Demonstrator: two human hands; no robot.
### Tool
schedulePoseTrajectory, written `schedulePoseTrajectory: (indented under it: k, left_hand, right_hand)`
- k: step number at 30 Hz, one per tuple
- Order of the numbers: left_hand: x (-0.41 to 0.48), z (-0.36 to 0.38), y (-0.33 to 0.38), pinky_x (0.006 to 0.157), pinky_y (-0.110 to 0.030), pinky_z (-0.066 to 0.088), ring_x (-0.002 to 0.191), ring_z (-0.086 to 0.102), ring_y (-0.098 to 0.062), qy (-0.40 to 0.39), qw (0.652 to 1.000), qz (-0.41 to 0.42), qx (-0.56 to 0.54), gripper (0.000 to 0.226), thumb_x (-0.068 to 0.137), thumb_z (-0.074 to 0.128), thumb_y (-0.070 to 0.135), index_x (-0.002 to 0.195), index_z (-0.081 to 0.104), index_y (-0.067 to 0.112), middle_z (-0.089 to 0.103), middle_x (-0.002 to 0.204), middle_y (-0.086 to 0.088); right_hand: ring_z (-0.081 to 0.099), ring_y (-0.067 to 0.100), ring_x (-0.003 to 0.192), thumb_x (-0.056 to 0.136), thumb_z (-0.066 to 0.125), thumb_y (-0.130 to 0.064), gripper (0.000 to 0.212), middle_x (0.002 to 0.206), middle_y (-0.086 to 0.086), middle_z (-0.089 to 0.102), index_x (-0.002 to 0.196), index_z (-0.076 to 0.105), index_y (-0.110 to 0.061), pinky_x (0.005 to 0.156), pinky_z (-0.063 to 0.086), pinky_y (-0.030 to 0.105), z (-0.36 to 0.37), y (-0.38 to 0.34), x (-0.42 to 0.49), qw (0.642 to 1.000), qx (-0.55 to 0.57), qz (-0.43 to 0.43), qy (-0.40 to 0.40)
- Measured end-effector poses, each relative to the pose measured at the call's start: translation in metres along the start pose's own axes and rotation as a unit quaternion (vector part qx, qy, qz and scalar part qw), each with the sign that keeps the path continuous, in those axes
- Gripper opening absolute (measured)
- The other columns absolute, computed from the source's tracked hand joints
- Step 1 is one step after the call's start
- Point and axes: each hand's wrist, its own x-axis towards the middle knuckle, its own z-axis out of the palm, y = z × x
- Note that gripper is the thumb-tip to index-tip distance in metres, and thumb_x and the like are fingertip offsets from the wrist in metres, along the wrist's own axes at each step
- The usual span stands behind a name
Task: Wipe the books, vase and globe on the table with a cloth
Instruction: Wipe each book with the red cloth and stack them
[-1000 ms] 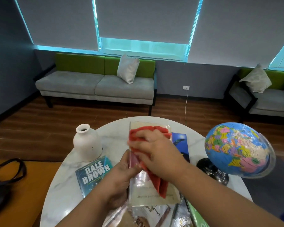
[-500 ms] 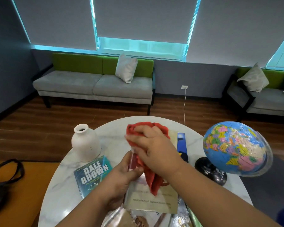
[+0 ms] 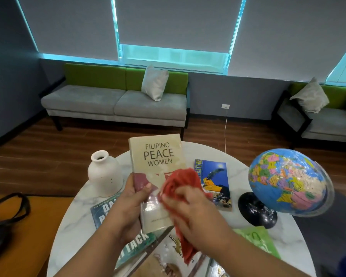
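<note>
- A black bag [image 3: 6, 212] with looped handles lies at the left edge of the frame, off the table; what it holds cannot be seen.
- A white ceramic vase [image 3: 104, 173] stands upright at left centre on the round marble table [image 3: 288, 246], its mouth open and its inside dark.
- A teal Dale Brown paperback [image 3: 98, 213] lies flat just below the vase, partly covered by the person's left forearm.
- The left hand [image 3: 130, 204] grips the lower left edge of the "Filipino Peace Women" book [image 3: 156, 156], thumb across the cover, holding it tilted up above the table at centre frame.
- The right hand [image 3: 192, 212], fingers bunched, clutches a red cloth [image 3: 180, 180] and presses it to the lower half of that cover; a tail of cloth hangs below the hand.
- A blue Literature book [image 3: 214, 176] lies flat right of centre.
- The globe [image 3: 288, 178] sits tilted on its black base at the right, with a green book [image 3: 256, 240] below it at the table's near edge.
</note>
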Motion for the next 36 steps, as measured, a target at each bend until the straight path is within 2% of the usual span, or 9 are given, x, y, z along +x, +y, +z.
schedulePoseTrajectory:
  k: [3,8,11,16,19,26,31,34,36]
  left_hand:
    - [0.003,0.002,0.001,0.072,-0.047,0.057,0.1,0.066,-0.035,-0.018,1.0,-0.006,-0.019,0.042,0.084,0.055,0.015,0.125,0.051,0.022,0.066,0.12,-0.014]
    - [-0.006,0.018,-0.007,0.075,-0.044,0.058,0.094,0.07,-0.028,-0.053,0.997,-0.049,0.009,0.035,0.09,0.053,0.018,0.125,0.053,0.024,0.071,0.111,-0.009]
    - [-0.009,0.025,-0.009,0.065,-0.039,0.059,0.084,0.072,-0.025,-0.054,0.996,-0.069,0.008,0.029,0.094,0.048,0.026,0.123,0.054,0.024,0.073,0.1,-0.006]
    - [0.0,0.02,-0.001,0.077,-0.041,0.06,0.098,0.069,-0.029,-0.034,0.995,-0.08,-0.041,0.05,0.097,0.031,0.049,0.127,0.056,0.018,0.07,0.113,-0.014]
    - [0.001,0.019,0.002,0.083,-0.044,0.057,0.101,0.068,-0.031,-0.035,0.994,-0.094,-0.039,0.052,0.096,0.028,0.053,0.124,0.059,0.023,0.069,0.114,-0.015]
    - [-0.008,0.031,-0.01,0.077,-0.048,0.057,0.102,0.067,-0.036,-0.053,0.987,-0.137,-0.061,0.047,0.099,0.03,0.047,0.124,0.058,0.021,0.069,0.113,-0.019]
    - [0.002,0.027,-0.011,0.071,-0.04,0.06,0.09,0.07,-0.031,0.005,0.986,-0.127,-0.112,0.053,0.099,0.029,0.048,0.119,0.062,0.013,0.07,0.107,-0.02]
    - [0.009,0.017,-0.01,0.084,-0.044,0.057,0.099,0.069,-0.032,0.043,0.988,-0.102,-0.112,0.053,0.099,0.026,0.051,0.118,0.062,0.016,0.071,0.11,-0.017]
    - [0.01,0.014,-0.009,0.088,-0.049,0.053,0.103,0.067,-0.035,0.048,0.987,-0.096,-0.116,0.055,0.099,0.023,0.052,0.121,0.06,0.017,0.07,0.112,-0.018]
  right_hand:
    - [0.056,0.02,0.091,0.09,0.05,-0.036,0.035,0.119,-0.007,0.056,0.124,0.059,-0.038,0.063,0.057,0.036,0.001,0.002,-0.004,0.995,-0.037,-0.089,-0.019]
    - [0.044,0.014,0.121,0.092,0.058,-0.03,0.038,0.137,-0.017,0.039,0.129,0.056,-0.039,0.099,0.048,0.041,-0.029,0.03,0.039,0.992,0.025,0.086,0.091]
    - [0.037,0.012,0.127,0.094,0.056,-0.029,0.043,0.146,-0.02,0.03,0.136,0.05,-0.037,0.107,0.041,0.036,-0.034,0.024,0.044,0.991,0.004,0.099,0.089]
    - [0.058,0.025,0.087,0.089,0.044,-0.035,0.038,0.133,-0.012,0.047,0.124,0.059,-0.028,0.072,0.056,0.039,-0.002,-0.021,0.003,0.997,-0.017,-0.071,-0.013]
    - [0.057,0.023,0.084,0.09,0.042,-0.035,0.038,0.131,-0.015,0.048,0.122,0.06,-0.031,0.069,0.057,0.034,0.0,-0.017,0.003,0.995,-0.026,-0.097,-0.018]
    - [0.037,0.01,0.123,0.098,0.048,-0.033,0.047,0.148,-0.027,0.026,0.143,0.037,-0.041,0.108,0.037,0.03,-0.032,0.016,0.049,0.994,-0.012,0.097,0.048]
    - [0.049,0.02,0.101,0.093,0.043,-0.034,0.043,0.14,-0.017,0.044,0.135,0.052,-0.033,0.088,0.05,0.033,-0.007,-0.013,0.017,1.0,0.0,-0.021,-0.017]
    - [0.054,0.018,0.087,0.09,0.046,-0.034,0.038,0.132,-0.019,0.053,0.126,0.059,-0.036,0.068,0.055,0.026,0.013,-0.016,-0.013,0.997,-0.007,-0.067,-0.049]
    - [0.053,0.015,0.093,0.091,0.047,-0.035,0.037,0.133,-0.025,0.049,0.126,0.057,-0.041,0.073,0.054,0.023,0.013,-0.005,-0.019,0.999,0.011,-0.038,-0.013]
